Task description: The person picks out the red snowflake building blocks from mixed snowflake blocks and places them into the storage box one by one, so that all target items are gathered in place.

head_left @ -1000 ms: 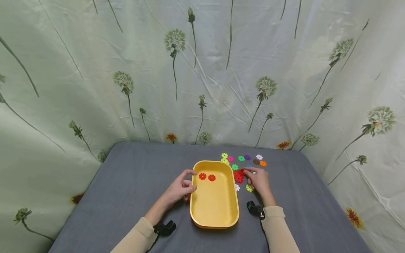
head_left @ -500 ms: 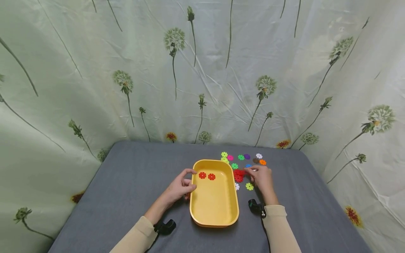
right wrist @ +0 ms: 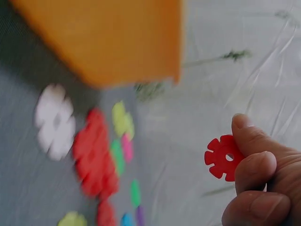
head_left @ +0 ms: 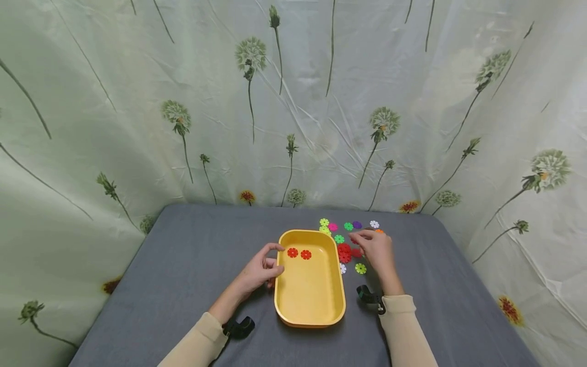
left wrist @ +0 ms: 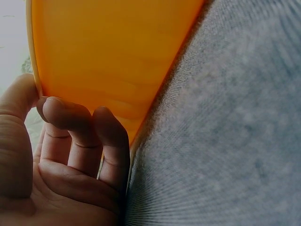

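Note:
A yellow plastic tray (head_left: 309,295) stands on the grey cloth in the head view, with two red snowflake discs (head_left: 299,254) lying inside toward its far end. My left hand (head_left: 255,267) grips the tray's left side, thumb at the rim and fingers curled against the outer wall (left wrist: 113,52) in the left wrist view. Right of the tray, my right hand (head_left: 377,252) is raised over scattered discs. Between its thumb and fingers it pinches a red snowflake disc (right wrist: 217,157), notched and with a round central hole. Below it lies a pile of red discs (head_left: 344,253).
Several loose discs lie around the red pile: a white one (head_left: 343,268) by the tray, a yellow-green one (head_left: 361,268), a green one (head_left: 339,238) and a purple one (head_left: 357,225). A flower-patterned curtain (head_left: 316,117) hangs behind the cloth-covered table (head_left: 206,239).
My right hand has lifted up and away from the red pile, with a red disc pinched in its fingertips. The left hand stays on the tray.

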`<state>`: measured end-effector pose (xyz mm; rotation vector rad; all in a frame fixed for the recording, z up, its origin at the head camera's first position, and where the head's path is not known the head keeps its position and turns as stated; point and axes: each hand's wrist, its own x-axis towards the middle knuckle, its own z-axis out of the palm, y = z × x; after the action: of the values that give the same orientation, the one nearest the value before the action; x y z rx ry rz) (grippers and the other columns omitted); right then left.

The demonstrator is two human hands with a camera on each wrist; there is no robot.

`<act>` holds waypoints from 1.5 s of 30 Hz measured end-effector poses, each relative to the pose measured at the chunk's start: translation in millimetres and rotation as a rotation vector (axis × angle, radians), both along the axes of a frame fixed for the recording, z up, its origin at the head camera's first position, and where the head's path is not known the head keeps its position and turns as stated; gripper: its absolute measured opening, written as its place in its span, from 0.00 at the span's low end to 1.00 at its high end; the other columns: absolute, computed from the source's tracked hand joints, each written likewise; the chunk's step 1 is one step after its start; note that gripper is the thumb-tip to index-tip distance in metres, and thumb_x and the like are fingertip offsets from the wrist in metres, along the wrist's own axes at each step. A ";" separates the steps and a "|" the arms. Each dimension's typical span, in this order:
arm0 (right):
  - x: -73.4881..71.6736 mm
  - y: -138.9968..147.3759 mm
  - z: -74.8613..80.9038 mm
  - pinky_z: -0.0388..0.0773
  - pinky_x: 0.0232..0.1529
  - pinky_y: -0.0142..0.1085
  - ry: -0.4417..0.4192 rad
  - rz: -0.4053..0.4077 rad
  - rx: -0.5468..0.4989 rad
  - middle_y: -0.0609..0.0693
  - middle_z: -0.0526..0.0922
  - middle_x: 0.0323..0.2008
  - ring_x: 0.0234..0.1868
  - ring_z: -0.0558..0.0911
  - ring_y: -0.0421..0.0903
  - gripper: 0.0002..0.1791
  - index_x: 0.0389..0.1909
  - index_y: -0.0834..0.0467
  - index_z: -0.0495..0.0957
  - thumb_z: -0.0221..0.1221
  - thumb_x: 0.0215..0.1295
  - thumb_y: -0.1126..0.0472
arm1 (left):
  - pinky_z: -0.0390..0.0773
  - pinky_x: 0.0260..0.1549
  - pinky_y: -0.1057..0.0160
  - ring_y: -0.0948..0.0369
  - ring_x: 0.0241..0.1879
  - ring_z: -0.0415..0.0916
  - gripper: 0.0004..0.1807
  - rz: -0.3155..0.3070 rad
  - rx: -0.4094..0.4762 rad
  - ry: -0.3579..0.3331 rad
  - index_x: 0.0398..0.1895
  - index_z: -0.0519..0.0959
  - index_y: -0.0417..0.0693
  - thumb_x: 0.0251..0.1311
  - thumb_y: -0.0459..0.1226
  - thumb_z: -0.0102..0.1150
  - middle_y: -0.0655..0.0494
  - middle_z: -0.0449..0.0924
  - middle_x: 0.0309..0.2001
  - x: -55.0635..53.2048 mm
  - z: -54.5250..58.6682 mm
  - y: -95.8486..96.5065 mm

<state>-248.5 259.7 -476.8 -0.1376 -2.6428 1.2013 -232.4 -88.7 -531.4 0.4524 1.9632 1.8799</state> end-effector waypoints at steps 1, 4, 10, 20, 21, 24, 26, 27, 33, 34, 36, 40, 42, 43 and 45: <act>2.1 -4.3 5.3 0.66 0.16 0.33 0.004 0.010 -0.017 0.61 0.85 0.22 0.14 0.72 0.43 0.15 0.40 0.58 0.91 0.70 0.69 0.49 | 0.74 0.21 0.65 0.62 0.18 0.70 0.29 0.000 -0.001 -0.001 0.72 0.64 0.49 0.71 0.33 0.63 0.60 0.76 0.23 -0.1 0.0 -0.3; 8.5 -17.1 19.3 0.66 0.16 0.32 0.009 0.051 -0.101 0.55 0.84 0.21 0.14 0.73 0.47 0.15 0.42 0.58 0.92 0.70 0.69 0.49 | 0.74 0.22 0.65 0.62 0.18 0.70 0.30 -0.004 0.000 -0.004 0.72 0.63 0.48 0.72 0.34 0.63 0.60 0.76 0.24 -0.4 0.5 -0.5; 15.6 -43.4 33.9 0.61 0.15 0.30 0.000 0.110 -0.237 0.54 0.83 0.20 0.11 0.67 0.42 0.13 0.41 0.60 0.92 0.73 0.67 0.53 | 0.75 0.22 0.65 0.61 0.19 0.71 0.32 -0.009 0.006 -0.018 0.74 0.61 0.45 0.71 0.34 0.64 0.59 0.76 0.23 -1.0 0.6 -0.8; 10.8 -80.8 41.3 0.63 0.13 0.30 -0.067 0.254 -0.303 0.49 0.75 0.13 0.08 0.63 0.41 0.13 0.41 0.59 0.91 0.73 0.66 0.53 | 0.75 0.22 0.65 0.61 0.18 0.70 0.30 0.003 -0.003 -0.014 0.73 0.62 0.47 0.72 0.34 0.63 0.60 0.75 0.23 -0.3 -2.7 -1.9; 10.0 -83.9 41.1 0.62 0.13 0.30 -0.075 0.268 -0.307 0.49 0.75 0.13 0.08 0.63 0.41 0.13 0.41 0.59 0.92 0.73 0.66 0.53 | 0.75 0.22 0.65 0.61 0.18 0.70 0.30 0.003 -0.002 -0.014 0.73 0.62 0.46 0.72 0.34 0.63 0.60 0.75 0.23 -0.6 -3.1 -2.0; 6.5 -92.7 37.4 0.63 0.14 0.30 -0.091 0.311 -0.300 0.50 0.77 0.15 0.09 0.64 0.41 0.12 0.40 0.59 0.92 0.72 0.67 0.53 | 0.75 0.22 0.65 0.61 0.18 0.70 0.30 0.004 -0.001 -0.018 0.72 0.62 0.47 0.72 0.34 0.63 0.60 0.75 0.23 -0.5 -2.4 -2.0; 4.2 -97.8 32.7 0.64 0.15 0.30 -0.104 0.335 -0.276 0.52 0.79 0.17 0.10 0.65 0.41 0.12 0.40 0.59 0.92 0.71 0.68 0.53 | 0.74 0.22 0.65 0.61 0.18 0.70 0.30 0.002 0.003 -0.021 0.72 0.62 0.48 0.72 0.34 0.63 0.60 0.75 0.22 -0.5 -1.6 -1.7; 2.9 -100.3 29.5 0.65 0.15 0.31 -0.111 0.350 -0.264 0.54 0.80 0.18 0.10 0.66 0.41 0.12 0.40 0.60 0.92 0.71 0.69 0.54 | 0.74 0.22 0.65 0.61 0.18 0.70 0.30 -0.001 0.005 -0.021 0.72 0.62 0.48 0.72 0.34 0.63 0.60 0.75 0.22 -0.8 -1.5 -1.5; -0.9 -111.8 10.7 0.70 0.19 0.32 -0.193 0.414 -0.206 0.59 0.87 0.25 0.12 0.71 0.41 0.12 0.42 0.61 0.91 0.68 0.72 0.56 | 0.74 0.22 0.65 0.63 0.18 0.70 0.30 -0.026 0.016 -0.018 0.73 0.61 0.45 0.72 0.33 0.61 0.61 0.75 0.22 -2.3 -1.9 -0.6; -0.9 -113.0 8.2 0.70 0.19 0.32 -0.208 0.425 -0.200 0.58 0.88 0.26 0.13 0.72 0.41 0.11 0.43 0.61 0.91 0.68 0.72 0.56 | 0.74 0.22 0.65 0.63 0.18 0.70 0.30 -0.030 0.018 -0.016 0.73 0.60 0.44 0.73 0.33 0.61 0.61 0.75 0.22 -2.5 -2.2 -0.5; -1.2 -115.2 4.1 0.71 0.20 0.31 -0.230 0.451 -0.184 0.57 0.89 0.28 0.13 0.74 0.41 0.11 0.44 0.61 0.90 0.67 0.73 0.57 | 0.74 0.22 0.65 0.63 0.18 0.70 0.31 -0.036 0.021 -0.012 0.74 0.60 0.42 0.73 0.32 0.61 0.62 0.75 0.22 -3.0 -2.6 -0.3; -1.9 -117.4 -0.8 0.72 0.21 0.31 -0.268 0.496 -0.170 0.59 0.90 0.32 0.14 0.76 0.42 0.11 0.49 0.62 0.89 0.65 0.74 0.60 | 0.74 0.22 0.65 0.63 0.18 0.70 0.31 -0.033 0.018 -0.008 0.73 0.60 0.42 0.73 0.32 0.61 0.61 0.75 0.22 -3.4 -2.7 -0.6; -2.4 -117.8 -2.2 0.71 0.22 0.32 -0.284 0.514 -0.170 0.61 0.90 0.34 0.15 0.77 0.42 0.11 0.50 0.63 0.89 0.64 0.75 0.61 | 0.74 0.22 0.65 0.63 0.18 0.70 0.31 -0.026 0.013 -0.004 0.73 0.60 0.42 0.73 0.33 0.61 0.61 0.75 0.22 -3.6 -2.7 -0.8; -2.7 -118.0 -3.0 0.71 0.22 0.32 -0.292 0.522 -0.170 0.61 0.90 0.34 0.15 0.77 0.42 0.11 0.50 0.63 0.89 0.64 0.75 0.62 | 0.74 0.22 0.65 0.62 0.18 0.70 0.30 -0.022 0.010 -0.002 0.73 0.61 0.43 0.72 0.33 0.61 0.61 0.75 0.22 -3.6 -2.7 -1.0; -3.4 -118.2 -4.6 0.73 0.22 0.32 -0.305 0.549 -0.164 0.61 0.91 0.35 0.15 0.77 0.42 0.12 0.51 0.64 0.88 0.63 0.75 0.62 | 0.74 0.22 0.66 0.63 0.18 0.71 0.30 -0.020 0.004 0.001 0.72 0.61 0.43 0.72 0.33 0.62 0.61 0.75 0.22 -3.8 -3.0 -1.2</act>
<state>-251.9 141.5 -481.4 0.4424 -2.9452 1.6801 -236.2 -89.9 -534.4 0.4727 1.9490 1.8726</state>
